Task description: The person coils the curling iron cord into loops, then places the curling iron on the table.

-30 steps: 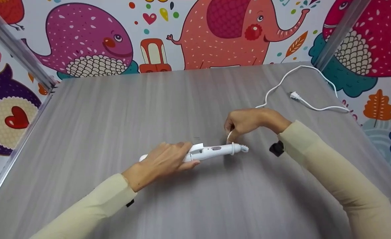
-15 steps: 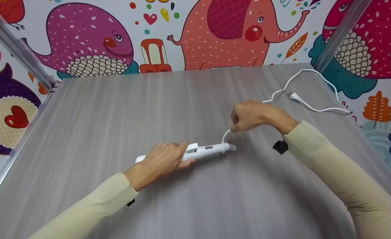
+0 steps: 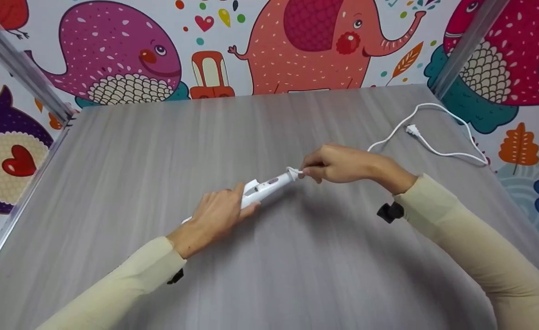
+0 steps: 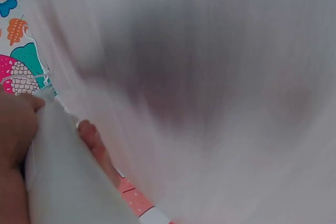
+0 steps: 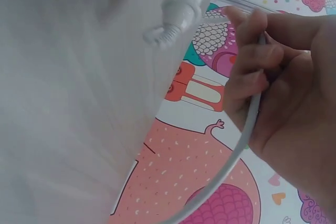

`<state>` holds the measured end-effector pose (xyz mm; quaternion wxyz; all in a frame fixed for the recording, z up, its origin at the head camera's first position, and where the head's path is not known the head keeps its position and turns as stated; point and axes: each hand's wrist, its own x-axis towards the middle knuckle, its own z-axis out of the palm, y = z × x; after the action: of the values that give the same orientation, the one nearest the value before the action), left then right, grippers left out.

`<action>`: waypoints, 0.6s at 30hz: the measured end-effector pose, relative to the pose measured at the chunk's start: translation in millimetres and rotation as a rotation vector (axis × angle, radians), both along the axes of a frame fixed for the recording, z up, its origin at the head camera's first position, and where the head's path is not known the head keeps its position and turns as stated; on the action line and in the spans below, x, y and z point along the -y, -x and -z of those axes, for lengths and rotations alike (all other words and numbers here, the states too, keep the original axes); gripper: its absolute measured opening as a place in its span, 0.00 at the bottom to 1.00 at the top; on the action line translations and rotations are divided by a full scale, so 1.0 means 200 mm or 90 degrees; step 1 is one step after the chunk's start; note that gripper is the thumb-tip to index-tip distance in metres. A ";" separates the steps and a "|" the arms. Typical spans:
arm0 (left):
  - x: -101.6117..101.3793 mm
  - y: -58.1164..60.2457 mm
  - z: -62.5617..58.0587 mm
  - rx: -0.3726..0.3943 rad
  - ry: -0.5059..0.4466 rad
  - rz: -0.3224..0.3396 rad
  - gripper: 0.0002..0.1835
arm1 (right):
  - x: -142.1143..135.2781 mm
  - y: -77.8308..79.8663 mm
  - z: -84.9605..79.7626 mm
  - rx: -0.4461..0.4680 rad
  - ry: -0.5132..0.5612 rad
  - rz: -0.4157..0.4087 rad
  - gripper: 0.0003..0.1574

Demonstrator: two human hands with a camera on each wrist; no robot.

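A white curling iron (image 3: pixel 274 184) lies slantwise in my left hand (image 3: pixel 216 211), its handle end pointing up and to the right in the head view. My left fingers wrap round its middle, so much of that part is hidden. In the left wrist view, the body of the iron (image 4: pixel 73 166) fills the lower left. My right hand (image 3: pixel 345 162) pinches the white cord (image 3: pixel 293 170) right by the handle end, where the cord loops round it. More of the cord (image 5: pixel 215 182) runs through my curled right fingers in the right wrist view.
The grey wood-grain table (image 3: pixel 159 151) lies under both hands. At its back right the rest of the cord curves in a wide bend, ending in a white plug (image 3: pixel 413 130). Walls printed with cartoon animals (image 3: pixel 315 50) and metal corner posts (image 3: pixel 473 43) stand around the table.
The iron's handle end has tilted upward, away from me. My right hand first rose away from the iron, then came back to its handle end, still holding the cord.
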<state>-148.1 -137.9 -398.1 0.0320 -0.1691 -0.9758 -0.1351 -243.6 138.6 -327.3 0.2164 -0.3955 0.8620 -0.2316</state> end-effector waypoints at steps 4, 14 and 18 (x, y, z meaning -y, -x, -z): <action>-0.01 -0.01 -0.01 0.036 -0.052 -0.050 0.22 | 0.01 0.01 0.02 0.014 0.018 -0.011 0.12; -0.01 -0.02 0.00 0.024 -0.136 -0.076 0.22 | -0.02 0.11 0.16 0.136 0.034 -0.009 0.14; -0.01 -0.04 -0.01 0.036 -0.152 -0.066 0.23 | -0.03 0.15 0.22 0.147 -0.007 0.021 0.18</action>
<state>-140.7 -135.0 -396.1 0.0315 -0.1097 -0.9606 -0.2534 -273.7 144.5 -370.6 0.3124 -0.3512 0.8389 -0.2745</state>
